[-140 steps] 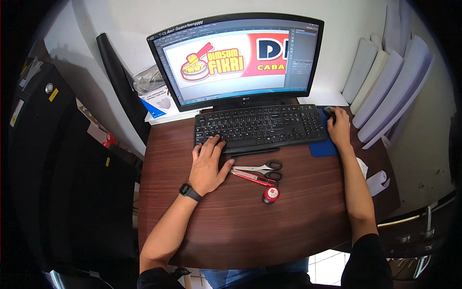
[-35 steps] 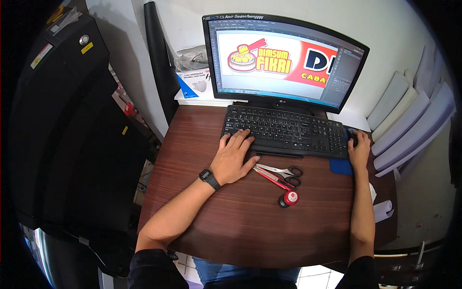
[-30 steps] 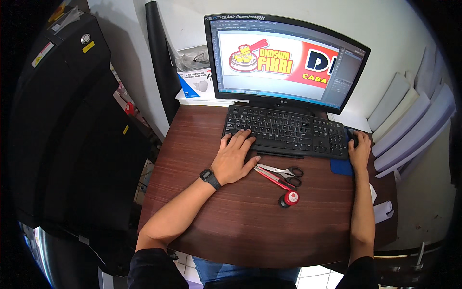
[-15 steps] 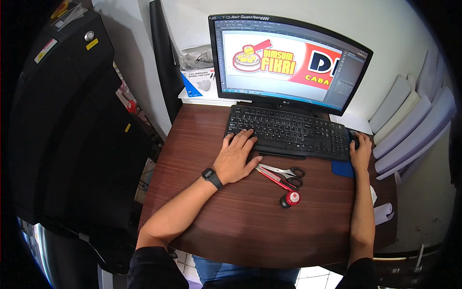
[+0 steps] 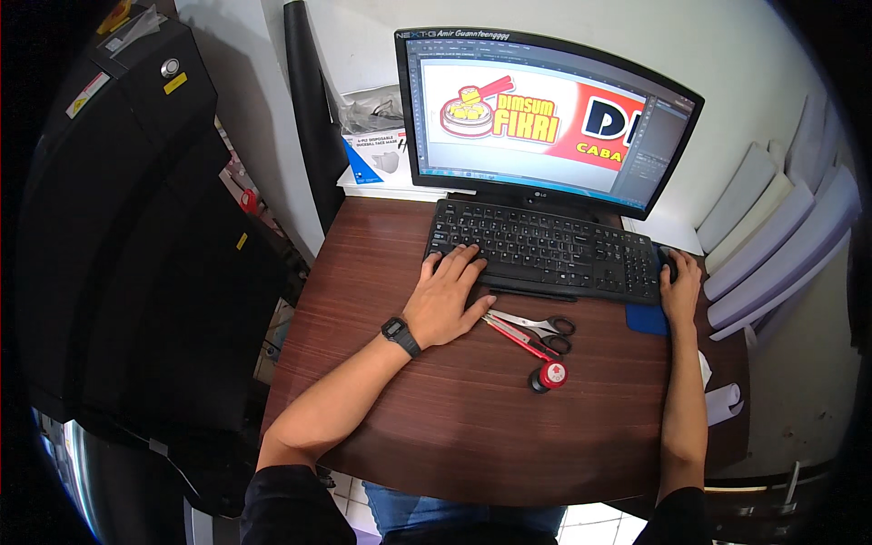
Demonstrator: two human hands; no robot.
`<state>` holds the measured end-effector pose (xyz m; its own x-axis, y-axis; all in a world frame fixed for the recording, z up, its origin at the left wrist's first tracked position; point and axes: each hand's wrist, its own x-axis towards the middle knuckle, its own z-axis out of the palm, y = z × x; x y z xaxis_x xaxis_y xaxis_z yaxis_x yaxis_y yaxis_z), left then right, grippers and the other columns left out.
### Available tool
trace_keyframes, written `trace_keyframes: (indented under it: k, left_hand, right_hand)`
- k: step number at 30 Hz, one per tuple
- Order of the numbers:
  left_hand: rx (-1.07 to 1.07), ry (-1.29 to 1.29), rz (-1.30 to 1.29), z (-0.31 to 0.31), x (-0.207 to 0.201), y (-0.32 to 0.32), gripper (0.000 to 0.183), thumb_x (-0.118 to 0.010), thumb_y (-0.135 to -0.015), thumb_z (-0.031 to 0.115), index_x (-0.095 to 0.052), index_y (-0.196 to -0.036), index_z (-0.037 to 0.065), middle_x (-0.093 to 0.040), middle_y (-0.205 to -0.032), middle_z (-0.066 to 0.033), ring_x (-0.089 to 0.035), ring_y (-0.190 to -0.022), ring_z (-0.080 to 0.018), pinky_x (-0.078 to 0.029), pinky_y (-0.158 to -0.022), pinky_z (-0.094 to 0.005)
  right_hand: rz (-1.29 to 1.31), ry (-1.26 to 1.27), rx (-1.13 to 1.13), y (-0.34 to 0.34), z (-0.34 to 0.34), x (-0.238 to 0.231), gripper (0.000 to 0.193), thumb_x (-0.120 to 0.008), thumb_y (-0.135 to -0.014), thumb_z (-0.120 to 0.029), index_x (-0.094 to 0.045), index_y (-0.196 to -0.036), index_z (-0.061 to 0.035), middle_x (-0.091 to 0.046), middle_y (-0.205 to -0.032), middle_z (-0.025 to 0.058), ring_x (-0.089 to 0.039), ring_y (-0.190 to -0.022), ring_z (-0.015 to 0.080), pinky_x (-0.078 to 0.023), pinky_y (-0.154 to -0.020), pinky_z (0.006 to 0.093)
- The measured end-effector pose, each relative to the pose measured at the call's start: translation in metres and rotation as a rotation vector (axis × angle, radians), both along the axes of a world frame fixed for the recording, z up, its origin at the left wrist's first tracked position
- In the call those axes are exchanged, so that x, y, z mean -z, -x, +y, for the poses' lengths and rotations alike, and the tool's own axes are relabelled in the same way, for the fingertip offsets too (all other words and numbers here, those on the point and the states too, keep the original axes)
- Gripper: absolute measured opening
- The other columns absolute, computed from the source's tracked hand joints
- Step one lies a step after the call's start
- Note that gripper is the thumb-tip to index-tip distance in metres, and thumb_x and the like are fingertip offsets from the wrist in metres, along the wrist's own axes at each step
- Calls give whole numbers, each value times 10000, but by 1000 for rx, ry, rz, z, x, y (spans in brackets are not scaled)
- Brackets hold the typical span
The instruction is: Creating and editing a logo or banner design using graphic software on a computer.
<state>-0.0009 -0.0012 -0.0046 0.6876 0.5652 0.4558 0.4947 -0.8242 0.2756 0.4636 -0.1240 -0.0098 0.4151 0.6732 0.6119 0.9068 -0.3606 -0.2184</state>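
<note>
A keyboard point(image 5: 545, 250) lies toward 12 o'clock on a brown desk point(image 5: 436, 427), before a lit monitor point(image 5: 536, 118) showing a red, white and yellow banner. At 10 o'clock, the left hand point(image 5: 443, 304), with a black watch point(image 5: 400, 336), rests its fingertips on the lower left keys — fingers slightly parted, thumb apart, gripping nothing. At 2 o'clock, the right hand point(image 5: 681, 289) curls closed over a dark mouse point(image 5: 670, 263) on a blue pad point(image 5: 647, 318). Near the centre, scissors point(image 5: 543, 324) and a red cutter point(image 5: 521, 340) point toward the left thumb — a red-topped knob point(image 5: 552, 372) sits beside the cutter. Pale rolls point(image 5: 758, 245) lean farther out at 2 o'clock.
</note>
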Motion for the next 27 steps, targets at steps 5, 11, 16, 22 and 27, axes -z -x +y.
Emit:
trace_keyframes:
  k: [5, 11, 16, 22, 27]
  left_hand:
    - [0, -3, -6, 0, 0, 0, 567, -639, -972, 382, -531, -1382, 5, -449, -1517, -196, -381, -1455, -338, -238, -1191, -511]
    - [87, -78, -158, 1, -4, 0, 215, -775, -882, 187, -619, -940, 50, -611, -1165, -128, -557, -1211, -313, -327, -1121, -480]
    - [70, -167, -221, -2, -8, -3, 304, -791, -851, 118, -540, -685, 76, -563, -828, -71, -574, -875, -276, -424, -921, -407]
    - [66, -178, -279, -2, -3, -5, 387, -768, -864, 96, -468, -620, 82, -510, -614, -63, -529, -605, -262, -424, -656, -372]
    - [112, -149, -322, -1, 0, -6, 387, -747, -882, 93, -457, -628, 71, -528, -600, -89, -513, -541, -305, -414, -583, -384]
  right_hand:
    - [-15, -8, -6, -2, 1, 3, 362, -659, -927, -134, -673, -1286, -87, -590, -1361, 180, -549, -1245, 389, -460, -1055, 475]
    - [-15, -18, -21, -3, 1, 4, 359, -655, -936, -129, -664, -1292, -83, -585, -1368, 190, -543, -1258, 392, -458, -1059, 479]
    - [-26, -24, -27, -3, 1, 3, 364, -655, -938, -126, -657, -1298, -77, -585, -1368, 196, -545, -1258, 396, -459, -1061, 481]
    - [-21, -18, -18, -4, 1, 5, 366, -656, -941, -129, -651, -1303, -75, -585, -1369, 195, -546, -1261, 397, -459, -1062, 478]
    - [-15, -19, -13, -4, 1, 5, 371, -654, -943, -130, -645, -1310, -77, -582, -1375, 189, -540, -1268, 394, -452, -1068, 479]
